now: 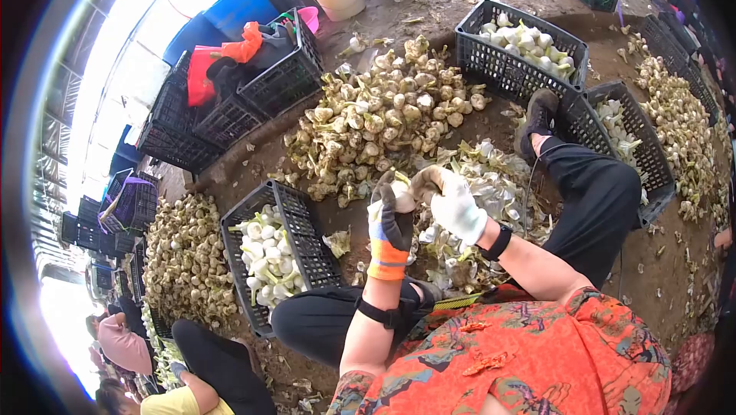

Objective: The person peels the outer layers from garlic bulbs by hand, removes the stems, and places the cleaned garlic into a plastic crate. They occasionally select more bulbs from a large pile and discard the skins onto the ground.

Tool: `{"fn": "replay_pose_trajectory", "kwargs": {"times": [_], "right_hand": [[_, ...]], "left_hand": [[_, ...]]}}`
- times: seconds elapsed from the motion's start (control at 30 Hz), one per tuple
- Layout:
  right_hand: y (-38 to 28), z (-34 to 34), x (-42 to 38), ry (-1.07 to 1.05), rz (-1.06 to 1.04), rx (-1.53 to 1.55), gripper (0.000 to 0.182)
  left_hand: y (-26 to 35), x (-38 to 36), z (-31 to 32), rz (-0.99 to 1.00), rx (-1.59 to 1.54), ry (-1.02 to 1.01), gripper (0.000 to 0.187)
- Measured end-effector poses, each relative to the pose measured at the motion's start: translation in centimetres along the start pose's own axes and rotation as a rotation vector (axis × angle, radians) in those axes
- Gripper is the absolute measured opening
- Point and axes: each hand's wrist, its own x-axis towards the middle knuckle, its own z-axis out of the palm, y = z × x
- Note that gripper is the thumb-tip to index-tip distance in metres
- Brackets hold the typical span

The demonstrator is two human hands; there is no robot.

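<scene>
In front of me, my left hand (389, 223), in a dark-palmed glove with an orange cuff, is closed around a garlic bulb (402, 195). My right hand (454, 206), in a white glove with dirty fingertips, has its curled fingers pressed to the bulb's right side. What exactly those fingertips pinch is partly hidden. Beneath both hands lies a heap of loose garlic skins (491, 185). Just beyond is a large pile of unpeeled garlic bulbs (383, 120). White, cleaned bulbs (268, 254) fill part of the black crate (303, 235) left of my knee.
Ahead to the right stands a black crate (502, 70) of cleaned garlic, with another crate (652, 162) beside my right leg. Stacked crates (253, 97) hold a red bag at left. More garlic piles (188, 258) lie at both sides. A person in yellow (184, 403) sits at lower left.
</scene>
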Motion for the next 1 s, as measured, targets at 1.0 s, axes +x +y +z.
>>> {"fn": "replay_pose_trajectory", "kwargs": {"times": [1.0], "right_hand": [[13.5,-2.2,4.2,-0.23,0.717,0.356,0.024]], "left_hand": [[7.0,3.0,-12.3,0.214,-0.691,-0.092,0.031]]}}
